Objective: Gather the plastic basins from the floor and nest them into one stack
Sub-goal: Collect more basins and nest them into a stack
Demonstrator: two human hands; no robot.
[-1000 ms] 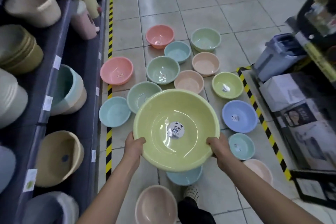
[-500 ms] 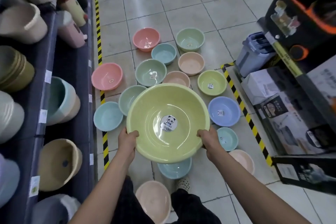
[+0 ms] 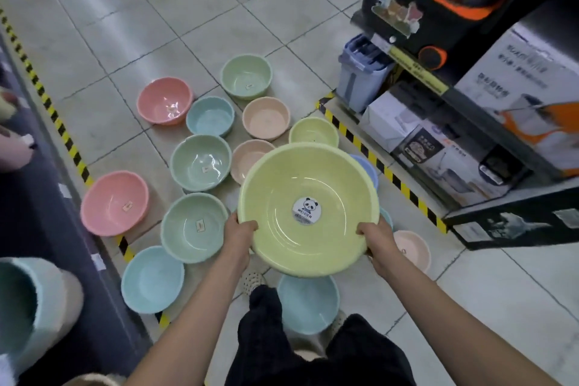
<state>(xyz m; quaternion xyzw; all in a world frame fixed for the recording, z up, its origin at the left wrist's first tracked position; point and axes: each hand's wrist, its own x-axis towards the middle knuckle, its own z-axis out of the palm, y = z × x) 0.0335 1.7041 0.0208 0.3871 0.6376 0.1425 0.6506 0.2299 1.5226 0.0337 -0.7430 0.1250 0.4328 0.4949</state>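
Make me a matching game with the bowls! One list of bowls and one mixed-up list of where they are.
Bowls:
1. big yellow basin
2. pink basin with a tag
3. blue basin
4. far green basin

Places:
A. on the floor just in front of the person's legs
B. held up by the left hand and right hand
C. farthest away on the floor
D. next to the striped tape

Pairs: 1-B, 2-D, 3-A, 4-C

One camera sits on the person's head. It looks steeply down, close above the grey tiled floor [image 3: 131, 28].
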